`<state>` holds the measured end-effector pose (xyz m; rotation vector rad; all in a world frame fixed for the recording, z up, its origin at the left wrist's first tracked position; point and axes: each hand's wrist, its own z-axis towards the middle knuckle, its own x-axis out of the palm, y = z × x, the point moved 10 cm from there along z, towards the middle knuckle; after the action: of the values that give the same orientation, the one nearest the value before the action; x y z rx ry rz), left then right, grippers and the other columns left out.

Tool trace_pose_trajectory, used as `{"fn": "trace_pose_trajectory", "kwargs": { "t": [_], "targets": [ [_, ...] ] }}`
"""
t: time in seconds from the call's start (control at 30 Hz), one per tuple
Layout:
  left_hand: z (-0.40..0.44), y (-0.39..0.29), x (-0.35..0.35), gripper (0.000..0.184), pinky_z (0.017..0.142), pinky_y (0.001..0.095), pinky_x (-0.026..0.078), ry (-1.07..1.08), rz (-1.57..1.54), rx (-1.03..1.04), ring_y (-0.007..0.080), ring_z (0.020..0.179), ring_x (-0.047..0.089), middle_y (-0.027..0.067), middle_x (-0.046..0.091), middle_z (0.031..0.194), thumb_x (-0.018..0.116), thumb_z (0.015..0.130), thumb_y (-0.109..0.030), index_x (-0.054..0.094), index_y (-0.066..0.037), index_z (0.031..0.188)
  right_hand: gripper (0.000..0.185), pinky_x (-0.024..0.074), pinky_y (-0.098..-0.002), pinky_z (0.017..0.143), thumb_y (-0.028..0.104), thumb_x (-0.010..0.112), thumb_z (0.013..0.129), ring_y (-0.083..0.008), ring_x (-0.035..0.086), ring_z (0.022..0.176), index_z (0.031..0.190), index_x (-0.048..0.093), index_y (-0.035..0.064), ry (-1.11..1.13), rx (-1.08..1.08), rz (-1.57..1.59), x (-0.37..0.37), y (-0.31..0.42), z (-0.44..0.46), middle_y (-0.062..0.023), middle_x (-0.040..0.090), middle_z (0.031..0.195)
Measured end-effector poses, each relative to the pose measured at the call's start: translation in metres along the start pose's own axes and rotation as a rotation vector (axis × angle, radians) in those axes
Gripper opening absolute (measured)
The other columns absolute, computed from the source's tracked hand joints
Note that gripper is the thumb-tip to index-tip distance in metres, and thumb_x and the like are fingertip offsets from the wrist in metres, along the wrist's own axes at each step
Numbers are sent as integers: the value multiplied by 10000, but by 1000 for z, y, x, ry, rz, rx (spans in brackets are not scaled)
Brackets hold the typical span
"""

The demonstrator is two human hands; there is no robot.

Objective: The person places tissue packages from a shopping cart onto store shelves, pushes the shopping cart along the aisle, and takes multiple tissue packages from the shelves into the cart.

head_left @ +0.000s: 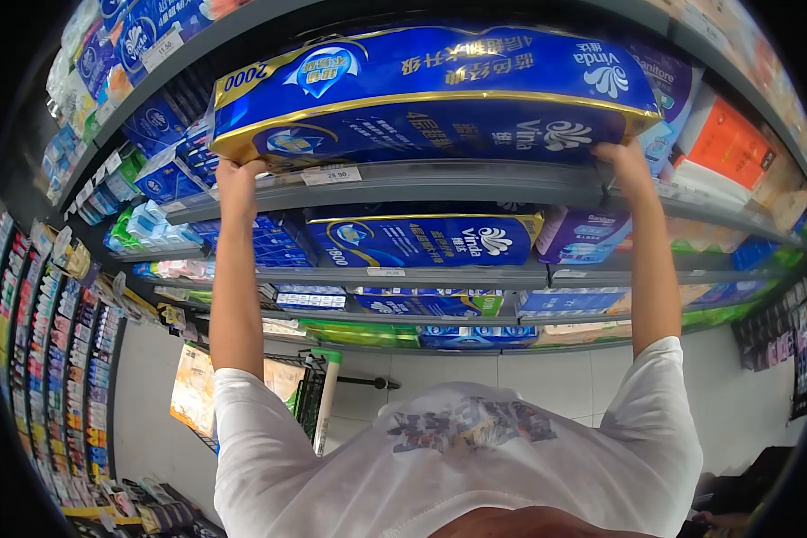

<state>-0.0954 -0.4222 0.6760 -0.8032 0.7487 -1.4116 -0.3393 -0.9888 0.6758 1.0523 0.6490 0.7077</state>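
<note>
A long blue pack of Vinda tissue paper (439,103) with gold edging lies across the upper shelf, its front edge toward me. My left hand (239,170) grips its lower left corner, the thumb against the front edge and the other fingers partly hidden. At the lower right corner, my right hand (622,161) holds the pack in the same way, fingers mostly out of sight. Both arms reach forward, spread about the pack's length. Just below the pack, a price tag (331,175) is fixed to the shelf edge (439,186).
Another blue Vinda pack (426,240) sits one shelf down. Purple packs (583,235) and an orange-and-white pack (724,143) stand to the right. A trolley with a green-ended handle (326,394) is on the floor at left. Racks of small goods (58,359) line the far left.
</note>
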Motion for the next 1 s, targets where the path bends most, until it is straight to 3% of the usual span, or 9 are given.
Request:
{"fn": "trace_pose_trajectory", "kwargs": {
  "t": [0.07, 0.37, 0.47, 0.53, 0.63, 0.8, 0.9, 0.97, 1.0],
  "targets": [
    [2, 5, 1, 437, 854, 299, 467, 118, -116, -74, 194, 931, 617, 109, 660, 1021, 608, 643, 123, 589, 36, 1071, 441, 447, -320, 880, -38, 661, 664, -206, 595, 957, 1098, 578, -30, -7, -71, 66, -2, 3, -1, -92, 636, 1022],
    [-12, -30, -18, 436, 766, 352, 548, -76, -25, 33, 265, 915, 642, 156, 645, 1060, 442, 704, 164, 589, 54, 1100, 440, 503, -346, 821, -110, 666, 641, -222, 610, 956, 1060, 609, 14, -71, -312, 107, -34, -6, -9, -88, 638, 1009],
    [-21, -54, -24, 411, 765, 329, 524, -72, -250, 88, 216, 907, 620, 103, 627, 1008, 573, 680, 151, 591, 29, 1073, 422, 509, -369, 828, -121, 660, 633, -225, 618, 956, 1030, 618, 15, -122, -505, -80, -58, 18, -14, -87, 636, 993],
    [-27, -73, -36, 396, 756, 351, 539, -62, -217, 199, 240, 904, 631, 104, 627, 1029, 584, 708, 144, 594, 17, 1083, 417, 498, -374, 858, -117, 636, 642, -226, 609, 992, 1041, 616, 4, -71, -399, 398, -68, 13, -14, -96, 633, 1047],
    [-44, -111, -53, 350, 750, 345, 540, -37, -343, 341, 267, 895, 636, 123, 629, 1025, 544, 759, 73, 586, 19, 1102, 433, 427, -395, 972, -79, 576, 700, -256, 575, 1096, 1129, 601, -28, 112, -496, 574, -86, 22, -14, -143, 612, 1155],
    [-81, -177, -72, 523, 1044, 449, 373, 379, -745, 347, 320, 1169, 536, 174, 575, 1232, 462, 710, -19, 506, 62, 1226, 490, 338, -415, 1053, 1, 515, 795, -278, 509, 1194, 1283, 508, -44, 463, -579, 673, -109, 21, -10, -172, 543, 1288],
    [-106, -189, -100, 484, 1049, 458, 373, 444, -726, 284, 325, 1200, 529, 190, 573, 1271, 457, 771, -55, 528, 66, 1235, 440, 355, -403, 1028, 113, 548, 859, -257, 508, 1171, 1266, 511, -50, 351, -573, 378, -82, 21, -20, -162, 546, 1263],
    [-124, -181, -127, 456, 1040, 459, 385, 414, -680, 255, 320, 1189, 540, 176, 595, 1249, 460, 791, -70, 552, 64, 1217, 792, 422, -375, 942, 517, 763, 761, -216, 523, 1082, 1235, 493, -58, 155, -685, 200, -56, 28, -36, -125, 546, 1171],
    [-133, -178, -143, 432, 1020, 461, 404, 334, -636, 221, 324, 1168, 553, 174, 600, 1241, 461, 794, -70, 569, 61, 1190, 938, 451, -358, 900, 558, 828, 657, -208, 546, 1034, 1267, 460, -52, 82, -634, 226, -44, 16, -35, -113, 544, 1170]
  ]
}}
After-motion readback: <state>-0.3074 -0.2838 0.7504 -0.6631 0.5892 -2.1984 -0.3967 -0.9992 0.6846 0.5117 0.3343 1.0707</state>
